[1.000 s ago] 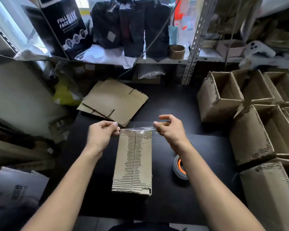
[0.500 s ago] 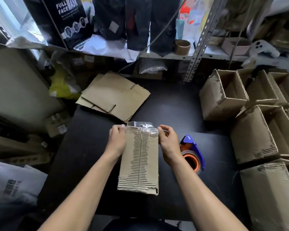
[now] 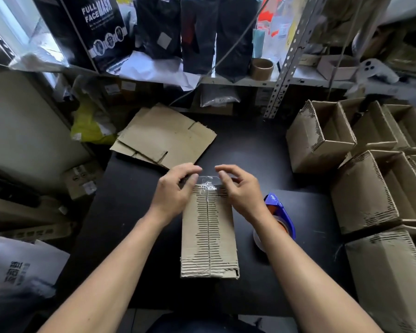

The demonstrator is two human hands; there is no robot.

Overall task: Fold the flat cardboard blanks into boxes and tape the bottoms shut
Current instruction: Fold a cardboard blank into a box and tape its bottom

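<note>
Head view, one working position, contents as follows.

Item: box (image 3: 209, 234), folded cardboard, lying bottom-up at the middle of the black surface (image 3: 250, 152), long axis running near to far, flap seam down its centre, paper skin torn to bare corrugation along that seam.

Item: clear tape (image 3: 208, 180), a short strip across the far end of the box, crinkled over the seam, its far edge standing past the cardboard.

Item: left hand (image 3: 175, 191), at the far left corner of the box, fingers curled over the tape's left end. Grip appears to pinch the strip, thumb beneath.

Item: right hand (image 3: 238, 188), mirrored at the far right corner, fingers curled over the tape's right end, the same pinch.

Item: tape dispenser (image 3: 280, 212), blue, orange-cored roll, on the surface just right of the box, partly behind the right forearm.

Item: flat blanks (image 3: 168, 138), a loose stack at the far left of the surface.

Item: finished boxes (image 3: 320, 138), several, open tops, crowded along the right side.

Item: shelf (image 3: 226, 79), far side, carrying dark bags and a carton printed FULL FACE MASK (image 3: 97, 14).
</note>
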